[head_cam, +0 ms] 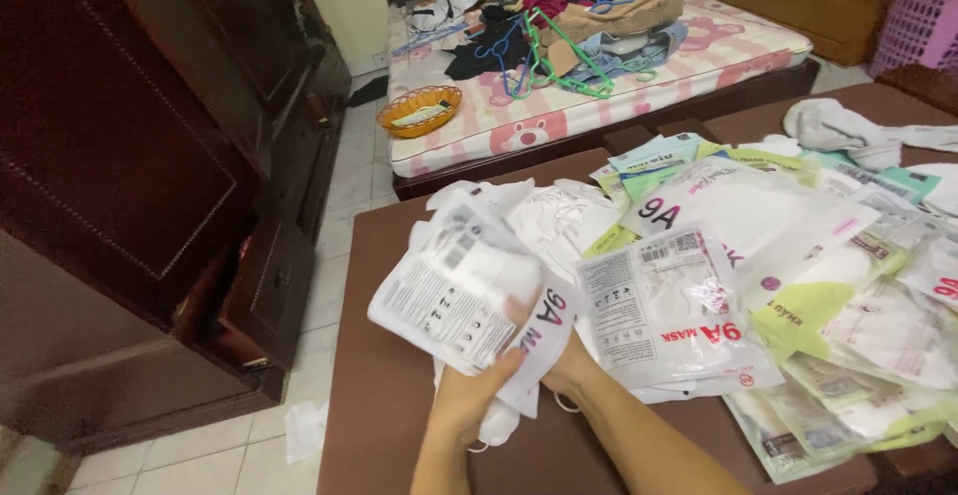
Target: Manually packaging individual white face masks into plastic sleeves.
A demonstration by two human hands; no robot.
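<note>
Mask packets point(469, 280), white plastic sleeves with printed backs, sit bunched in both hands above the near left part of the brown surface point(384, 395). The left hand point(469, 400) is closed from below around the lower edge of the bundle, thumb up against the front packet. The right hand point(564, 365) is mostly hidden behind the bundle; it seems to pinch the packets from behind, though how far its fingers curl cannot be told. A loose white ear loop hangs beneath the hands.

To handle this bundle well, I judge the grip should stay low and firm at the packets' bottom edges, since the slick film lets sleeves slide against each other and fan apart; squaring the edges before moving them would help, and keeping the dangling loop from snagging matters too.

A wide heap of similar packets point(798, 285), some with yellow-green panels, spreads across the right half of the surface up to its far edge, and a white cloth point(833, 126) lies at the far right corner. Beyond the surface stands a bed with a pink patterned mattress point(689, 66), carrying clothes, coloured plastic hangers point(559, 61) and an orange basket point(419, 111). A dark wooden wardrobe point(130, 156) fills the left, over a pale tiled floor point(249, 445). A pink laundry basket point(918, 16) shows at the upper right.
</note>
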